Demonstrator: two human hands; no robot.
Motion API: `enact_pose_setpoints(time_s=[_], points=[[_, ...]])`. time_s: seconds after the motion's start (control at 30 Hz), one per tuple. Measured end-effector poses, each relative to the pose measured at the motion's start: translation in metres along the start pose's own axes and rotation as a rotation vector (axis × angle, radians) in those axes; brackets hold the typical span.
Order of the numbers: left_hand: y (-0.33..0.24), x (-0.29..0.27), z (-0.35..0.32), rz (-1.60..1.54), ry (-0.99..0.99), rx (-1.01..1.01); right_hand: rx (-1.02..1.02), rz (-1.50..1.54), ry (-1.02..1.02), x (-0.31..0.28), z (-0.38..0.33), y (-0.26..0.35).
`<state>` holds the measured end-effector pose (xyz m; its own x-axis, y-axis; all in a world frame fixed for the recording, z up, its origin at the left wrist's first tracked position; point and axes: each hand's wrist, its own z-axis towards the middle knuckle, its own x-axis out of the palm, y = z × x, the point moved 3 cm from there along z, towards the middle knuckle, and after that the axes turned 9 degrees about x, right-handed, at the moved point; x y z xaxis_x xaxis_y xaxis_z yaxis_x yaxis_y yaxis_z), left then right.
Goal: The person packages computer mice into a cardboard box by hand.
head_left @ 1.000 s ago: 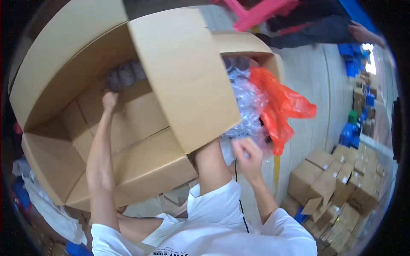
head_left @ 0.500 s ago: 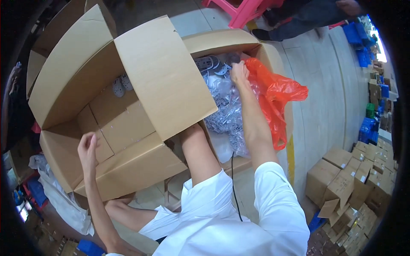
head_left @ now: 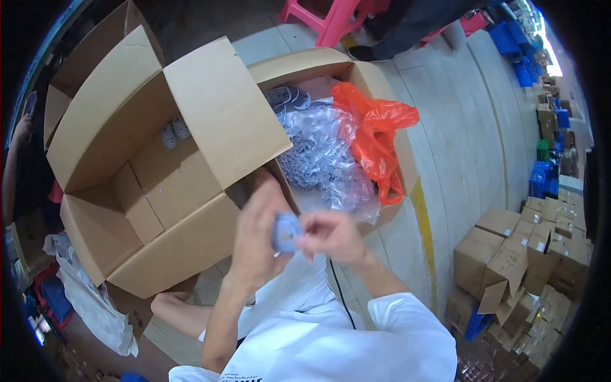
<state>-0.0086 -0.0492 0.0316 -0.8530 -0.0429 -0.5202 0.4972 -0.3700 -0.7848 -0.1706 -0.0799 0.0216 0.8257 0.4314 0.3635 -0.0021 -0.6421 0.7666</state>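
Blue-grey object (head_left: 287, 233), blurred, gripped by curled left hand (head_left: 254, 239), right hand (head_left: 335, 237) bent-fingered at its edge, hold unclear, dark lettering (head_left: 245, 378) on white shirt (head_left: 344, 344) below both.

The pale floor (head_left: 471, 140) bears an open box (head_left: 299, 63) of plastic bags; right of that box sit stacked cartons (head_left: 499, 254), beyond it a pink stool (head_left: 331, 27).

Pale floor (head_left: 468, 146), crossed by thin seams and a yellow stripe (head_left: 422, 232). Top: pink stool (head_left: 326, 27). Right: stacked cardboard boxes (head_left: 485, 249) below blue bins (head_left: 505, 39). Upper right: bright white light (head_left: 552, 54) near the picture's dark rim.
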Motion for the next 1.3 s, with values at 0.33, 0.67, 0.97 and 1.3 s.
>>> enact_pose_setpoints(time_s=[0.33, 0.67, 0.97, 1.3], points=[[-0.003, -0.001, -0.098, -0.636, -0.175, -0.630, -0.228, -0.460, -0.870, -0.314, 0.083, 0.032], [0.006, -0.020, -0.153, -0.668, -0.476, -0.909, -0.043, -0.263, -0.706, -0.251, 0.112, -0.019], [0.021, -0.020, -0.133, -0.725, -0.400, -0.901, 0.057, 0.008, -0.708, -0.216, 0.067, -0.030], [0.003, -0.031, -0.144, -0.742, -0.446, -0.856, -0.050, 0.412, -0.634, -0.216, 0.154, 0.001]])
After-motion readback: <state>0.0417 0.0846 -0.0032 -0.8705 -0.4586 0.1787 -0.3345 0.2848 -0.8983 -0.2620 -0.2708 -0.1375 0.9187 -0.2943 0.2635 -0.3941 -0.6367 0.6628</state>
